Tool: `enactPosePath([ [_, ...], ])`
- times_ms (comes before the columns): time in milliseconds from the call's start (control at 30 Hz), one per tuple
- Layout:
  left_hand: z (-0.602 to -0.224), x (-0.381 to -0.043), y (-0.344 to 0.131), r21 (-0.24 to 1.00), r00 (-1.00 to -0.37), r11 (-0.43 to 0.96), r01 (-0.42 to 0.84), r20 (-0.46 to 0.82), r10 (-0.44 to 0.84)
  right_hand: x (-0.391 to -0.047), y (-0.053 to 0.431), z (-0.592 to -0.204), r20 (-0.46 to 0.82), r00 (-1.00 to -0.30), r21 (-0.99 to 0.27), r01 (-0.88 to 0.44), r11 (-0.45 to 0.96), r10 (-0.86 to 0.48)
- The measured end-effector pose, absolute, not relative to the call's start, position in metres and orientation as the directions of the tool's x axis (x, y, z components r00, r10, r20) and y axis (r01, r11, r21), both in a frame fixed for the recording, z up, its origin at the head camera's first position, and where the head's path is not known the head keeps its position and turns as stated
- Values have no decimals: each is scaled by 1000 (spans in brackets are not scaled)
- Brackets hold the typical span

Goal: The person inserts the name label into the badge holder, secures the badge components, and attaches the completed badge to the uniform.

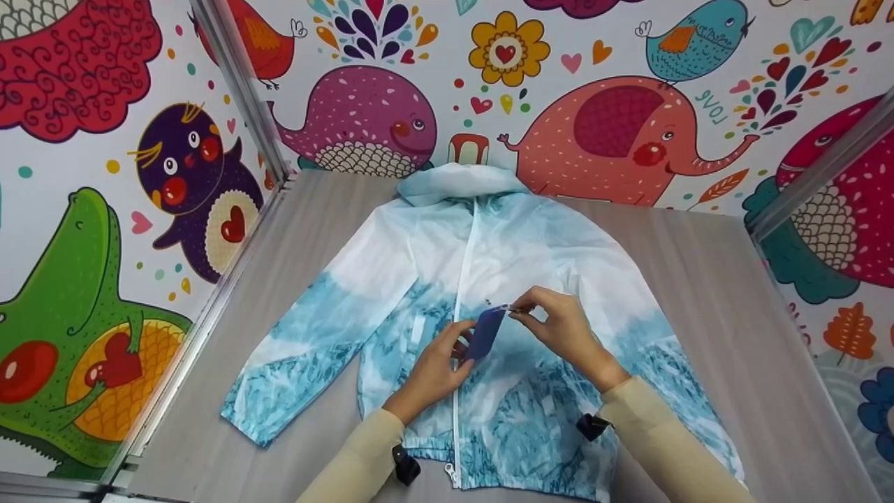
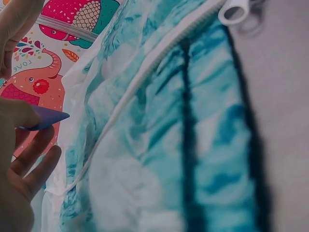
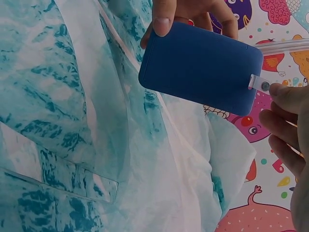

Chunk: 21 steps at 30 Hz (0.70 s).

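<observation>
A dark blue ID badge holder [image 3: 203, 65] is held up over the jacket front, tilted in the head view. My left hand [image 1: 436, 367] grips its lower end between thumb and fingers. From the other end comes a short clear strap with a metal snap [image 3: 259, 83], which my right hand [image 1: 562, 332] pinches between thumb and index finger. The right fingertips hide the strap's far end. Beneath both hands lies a white and turquoise hooded jacket [image 1: 517, 251], front up, with its white zipper line running below the badge holder.
The jacket's hood [image 1: 461, 181] lies toward the back wall, and its left-side sleeve [image 1: 293, 342] spreads outward. A zipper pull [image 1: 450, 471] hangs at the hem. Cartoon-printed panels [image 1: 587, 154] surround the wood-look table [image 1: 768, 391] at the back and sides.
</observation>
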<state>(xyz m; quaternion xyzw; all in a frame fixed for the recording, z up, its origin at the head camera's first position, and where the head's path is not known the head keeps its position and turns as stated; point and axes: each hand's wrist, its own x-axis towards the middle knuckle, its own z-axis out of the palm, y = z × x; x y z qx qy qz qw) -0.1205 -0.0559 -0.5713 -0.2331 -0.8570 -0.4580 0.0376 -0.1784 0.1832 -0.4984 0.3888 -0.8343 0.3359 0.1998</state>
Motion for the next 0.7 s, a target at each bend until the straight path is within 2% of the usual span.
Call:
enactPosePath([
  [367,-570,-124,-55,766,-874,444,465,316,370,-176,180,-501,613,-583,-430,-812,394,-533],
  [700,-563,-127,-59,852,-866,280,443,327,378,-175,179,-499,595,-581,-452,-813,366,-555],
])
